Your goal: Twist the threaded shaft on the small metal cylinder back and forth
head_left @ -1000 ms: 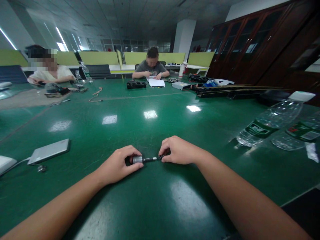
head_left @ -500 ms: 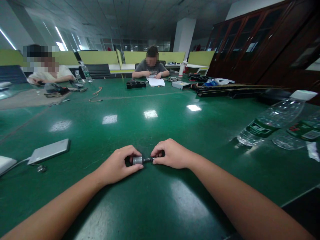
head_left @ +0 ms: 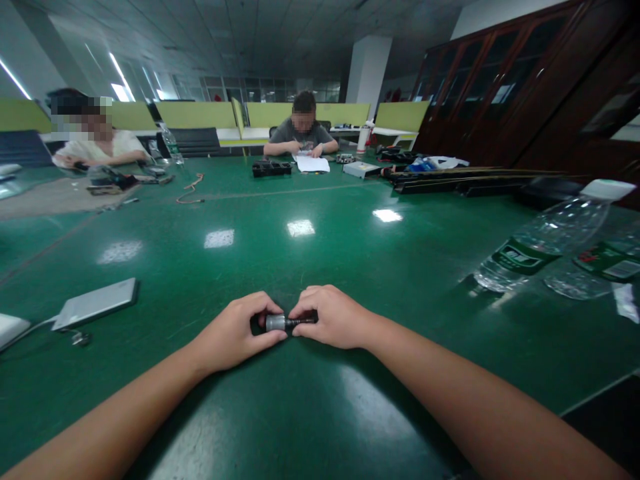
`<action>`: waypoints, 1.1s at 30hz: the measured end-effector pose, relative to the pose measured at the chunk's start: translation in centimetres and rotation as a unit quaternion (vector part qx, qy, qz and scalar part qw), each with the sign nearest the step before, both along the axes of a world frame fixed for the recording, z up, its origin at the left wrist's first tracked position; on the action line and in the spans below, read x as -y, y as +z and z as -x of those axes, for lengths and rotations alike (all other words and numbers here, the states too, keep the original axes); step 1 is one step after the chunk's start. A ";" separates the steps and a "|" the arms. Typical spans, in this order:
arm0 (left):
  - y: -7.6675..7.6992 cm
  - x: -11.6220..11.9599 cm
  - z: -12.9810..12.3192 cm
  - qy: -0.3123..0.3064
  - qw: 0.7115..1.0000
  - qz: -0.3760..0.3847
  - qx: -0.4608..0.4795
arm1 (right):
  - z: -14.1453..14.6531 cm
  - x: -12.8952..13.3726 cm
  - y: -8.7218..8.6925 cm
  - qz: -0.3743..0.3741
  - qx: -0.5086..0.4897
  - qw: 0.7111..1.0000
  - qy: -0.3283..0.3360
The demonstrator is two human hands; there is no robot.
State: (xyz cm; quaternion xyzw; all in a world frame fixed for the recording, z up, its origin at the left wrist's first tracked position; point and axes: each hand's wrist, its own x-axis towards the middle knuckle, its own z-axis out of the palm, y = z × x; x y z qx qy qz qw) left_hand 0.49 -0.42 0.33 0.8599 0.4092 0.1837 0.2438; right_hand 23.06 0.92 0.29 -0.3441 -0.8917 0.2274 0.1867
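A small silver metal cylinder lies low over the green table, with a thin dark shaft coming out of its right side. My left hand grips the cylinder between thumb and fingers. From the right, the thumb and fingertips of my right hand pinch the dark shaft close to the cylinder. The far end of the shaft is partly hidden within my right hand's grasp. My two hands nearly touch.
A grey flat device with a white cable lies at the left. Clear bottles stand at the right. Two people sit across the table, near a black part, white paper, a cord and long dark strips.
My right hand has moved left along the shaft, nearer to the cylinder and to my left hand. My left hand has stayed in place around the cylinder.
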 end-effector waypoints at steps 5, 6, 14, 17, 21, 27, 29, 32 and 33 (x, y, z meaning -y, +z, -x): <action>0.0 -0.1 -0.1 0.002 1.000 -0.004 0.000 | 0.1 0.0 -0.3 -0.011 -0.005 1.000 0.002; 0.0 -0.1 -0.1 0.004 1.000 -0.004 0.000 | 0.1 0.0 -0.3 -0.013 -0.006 1.000 0.003; -0.1 0.0 -0.2 0.008 1.000 -0.006 0.001 | 0.0 0.0 -0.5 -0.027 -0.006 1.000 0.009; -0.1 0.1 -0.3 0.005 1.000 -0.013 0.002 | 0.0 0.0 -0.4 -0.027 -0.005 1.000 0.009; 0.0 0.1 -0.3 0.001 1.000 -0.014 0.004 | -0.1 0.0 -0.3 -0.026 -0.004 1.000 0.013; 0.0 0.1 -0.2 -0.001 1.000 -0.011 0.006 | -0.2 0.0 -0.2 -0.026 0.001 1.000 0.013; 0.0 0.1 -0.3 -0.002 1.000 -0.010 0.004 | -0.3 0.0 -0.1 -0.027 0.002 1.000 0.012; 0.1 0.1 -0.3 0.000 1.000 -0.010 -0.001 | -0.4 0.0 0.1 -0.026 0.009 1.000 0.015; 0.1 0.1 -0.3 0.000 1.000 -0.010 -0.002 | -0.4 0.0 0.1 -0.026 0.010 1.000 0.015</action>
